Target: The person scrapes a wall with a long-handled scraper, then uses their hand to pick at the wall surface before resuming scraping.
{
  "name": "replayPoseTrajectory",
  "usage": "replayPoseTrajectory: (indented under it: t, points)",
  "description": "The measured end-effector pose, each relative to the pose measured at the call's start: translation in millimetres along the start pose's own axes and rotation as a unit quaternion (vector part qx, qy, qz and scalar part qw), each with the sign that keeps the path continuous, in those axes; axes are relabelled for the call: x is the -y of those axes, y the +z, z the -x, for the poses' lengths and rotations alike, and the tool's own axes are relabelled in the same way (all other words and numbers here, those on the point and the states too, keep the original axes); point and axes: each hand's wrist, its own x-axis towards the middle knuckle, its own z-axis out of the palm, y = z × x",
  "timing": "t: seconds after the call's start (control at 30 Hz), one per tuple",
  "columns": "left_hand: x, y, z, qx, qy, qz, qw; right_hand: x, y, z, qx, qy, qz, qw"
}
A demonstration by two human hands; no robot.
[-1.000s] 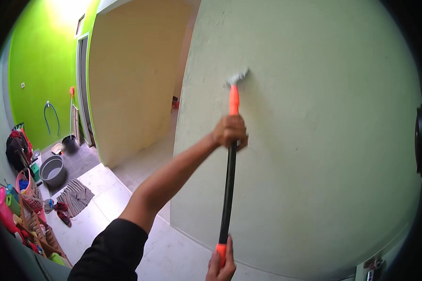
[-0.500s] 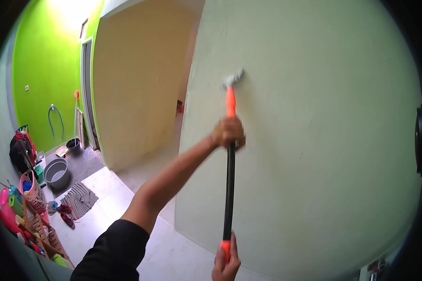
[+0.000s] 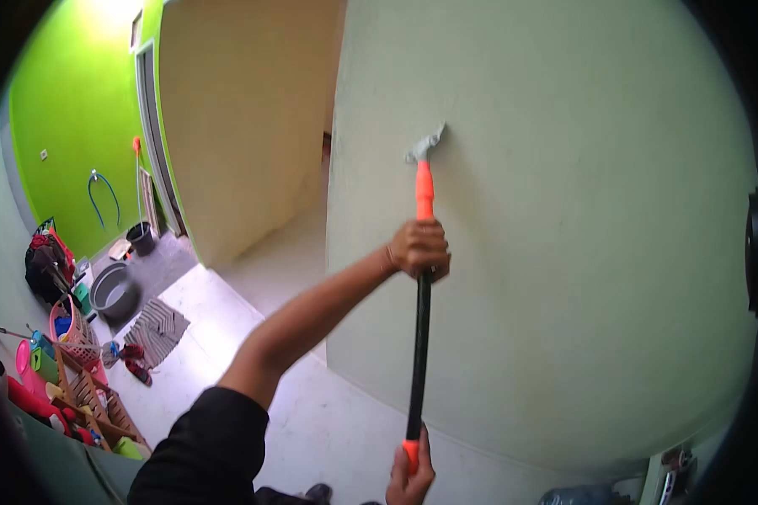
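Observation:
My left hand (image 3: 421,249), reaching in from a black sleeve (image 3: 206,450), is wrapped around the upper part of a long-handled tool (image 3: 421,345). This tool has a black shaft, orange sections near both ends and a narrow grey head (image 3: 427,145). The head appears to rest against the pale green wall (image 3: 556,252), though exact contact is hard to judge. Lower down, my right hand (image 3: 411,473) is closed around the bottom orange grip. The shaft stands nearly upright in view.
At left, a pink basket (image 3: 77,337), wooden rack (image 3: 101,402), grey tub (image 3: 114,291) and striped mat (image 3: 157,333) are on the floor. A dark round object (image 3: 756,252) is at the right edge. A bluish clear container (image 3: 581,495) shows at the bottom right.
My view has tilted downward, bringing more floor and a dark shoe into sight. Both hands keep their hold on the long-handled tool, which sits slightly farther right and lower in view.

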Motion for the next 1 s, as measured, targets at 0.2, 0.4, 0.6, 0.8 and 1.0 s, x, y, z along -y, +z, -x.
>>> replayPoseTrajectory:
  t: [0.2, 0.4, 0.6, 0.8, 1.0]
  points:
    - [-17, -16, -5, 0.045, -0.074, -0.014, 0.996, 17, 4, 13, 0.028, 0.029, 0.031, 0.999]
    - [-42, 11, -11, 0.038, -0.103, 0.017, 0.994, 10, -34, 21, -0.005, 0.019, 0.041, 0.999]
    - [-90, 65, -49, 0.094, -0.073, 0.104, 0.987, 5, -51, 67, -0.046, 0.078, -0.067, 0.994]
    - [-150, 96, -134, 0.152, -0.088, 0.124, 0.977, 9, -75, 95, -0.104, 0.129, -0.173, 0.971]
    - [-292, 107, -146, -0.07, -0.497, 0.447, 0.741, 28, -119, 97, -0.141, 0.123, -0.211, 0.959]
